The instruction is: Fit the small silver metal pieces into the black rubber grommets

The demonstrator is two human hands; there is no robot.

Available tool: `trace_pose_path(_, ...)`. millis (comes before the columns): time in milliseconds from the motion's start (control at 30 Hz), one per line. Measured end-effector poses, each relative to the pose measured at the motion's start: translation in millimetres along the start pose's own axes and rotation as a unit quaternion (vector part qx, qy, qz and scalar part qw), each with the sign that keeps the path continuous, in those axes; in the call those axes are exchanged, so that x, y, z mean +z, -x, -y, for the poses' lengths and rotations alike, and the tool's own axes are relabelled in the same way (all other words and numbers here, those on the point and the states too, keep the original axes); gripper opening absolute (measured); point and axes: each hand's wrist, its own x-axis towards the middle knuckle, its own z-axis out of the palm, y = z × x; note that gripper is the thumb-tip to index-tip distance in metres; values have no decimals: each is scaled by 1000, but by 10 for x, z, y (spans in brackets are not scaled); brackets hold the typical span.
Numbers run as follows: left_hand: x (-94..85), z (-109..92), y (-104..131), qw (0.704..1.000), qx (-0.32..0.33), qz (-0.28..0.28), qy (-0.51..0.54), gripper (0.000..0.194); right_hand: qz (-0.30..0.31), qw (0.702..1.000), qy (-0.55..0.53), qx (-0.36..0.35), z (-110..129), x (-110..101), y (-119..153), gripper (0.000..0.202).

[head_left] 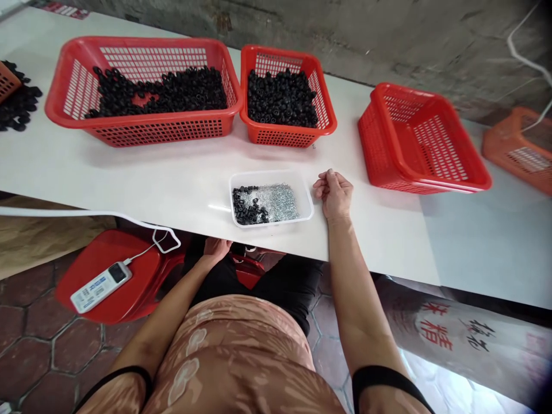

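My right hand (335,194) rests on the white table just right of a clear plastic tray (308,202), its fingers curled; whether anything is between them is too small to tell. The tray holds small black parts (250,210) on its left side and small silvery metal pieces (282,201) on its right. My left hand (218,248) is at the table's front edge above my lap, its fingers partly hidden by the edge. Behind the tray, a wide red basket (159,127) and a smaller red basket (280,137) both hold many black parts.
Stacked red baskets (414,172) stand at the right on the table (172,172), with an orange basket (526,155) beyond. Loose black parts (21,103) lie far left. A red stool (138,287) carries a white power bank (101,287) with a cable.
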Motion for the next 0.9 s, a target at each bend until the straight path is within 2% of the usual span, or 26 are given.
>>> trace_pose_path(467,118,75,-47,1000,3,4,21,42,10,1000,1,27,31,19,15,50)
trace_pose_path(900,64,76,-54,997,49,-29,52,42,27,998,34,37,72,72,8,53)
